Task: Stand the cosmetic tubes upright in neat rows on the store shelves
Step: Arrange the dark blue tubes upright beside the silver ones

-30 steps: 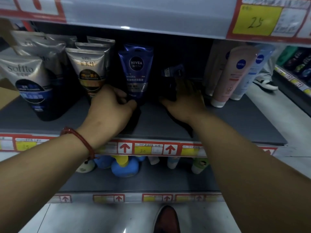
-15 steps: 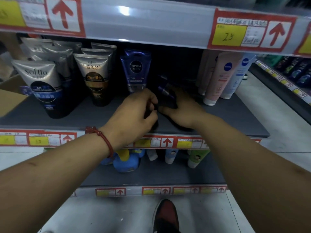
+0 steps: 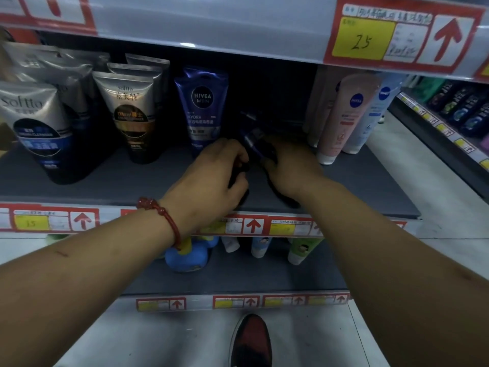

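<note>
Nearest, a red cord bracelet (image 3: pixel 164 215) sits on the left wrist. Ahead of it the left hand (image 3: pixel 211 178) and right hand (image 3: pixel 293 168) meet over the dark grey shelf board (image 3: pixel 119 178). The fingers (image 3: pixel 232 157) of both are curled inward and pinch a dark blue glossy plastic tube (image 3: pixel 252 139), which leans tilted between the two sets of fingertips, not yet standing. Whether a second dark tube lies under the right palm I cannot tell. Just beyond the left fingertips stands a blue Nivea Men tube (image 3: pixel 202 107). Beyond and outward of the right fingertips stands a pale pink tube (image 3: pixel 349 112). The risk, as I judge it, is that the held tube looks slick. Letting go before its cap sits flat would tip it, and a knuckle pushing forward could topple the blue tube behind.
</note>
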